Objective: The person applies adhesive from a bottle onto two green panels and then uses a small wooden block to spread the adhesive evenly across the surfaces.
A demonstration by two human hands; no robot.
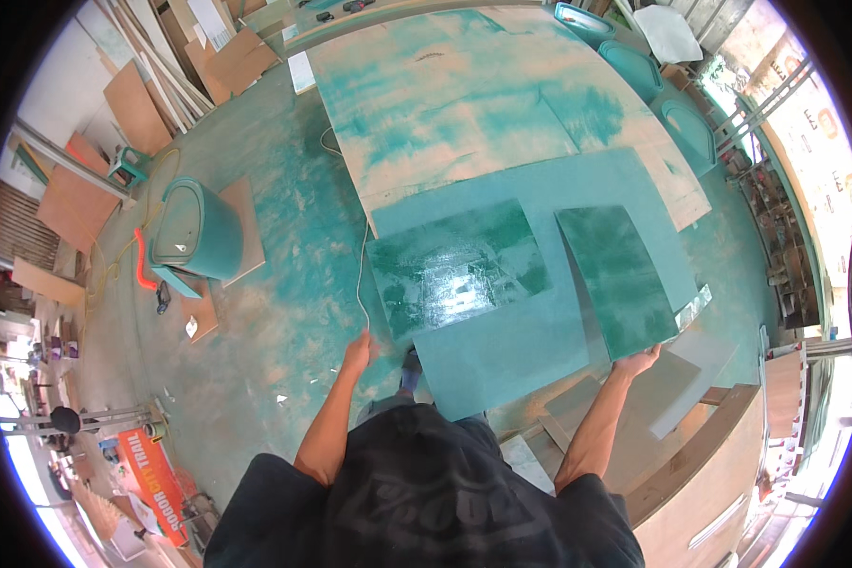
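My left hand (358, 353) is closed at the end of a thin white cord (361, 284), which runs up beside the worktable. My right hand (637, 362) grips the near edge of a dark green panel (619, 275). That panel slants over a larger blue-green sheet (530, 350), and a dark shadow shows along its left side. To its left, a second green panel (398, 284) lies flat on the sheet, its glossy surface reflecting bright light. A crinkled clear plastic piece (694, 309) sits at the held panel's right corner.
The paint-stained worktable (417, 76) stretches away ahead. A teal drum (199, 232) stands on the floor at left, near an orange tube (144, 260). Teal tubs (688, 133) line the far right. A wooden box (710, 473) stands close at right, and boards (137, 104) lean at far left.
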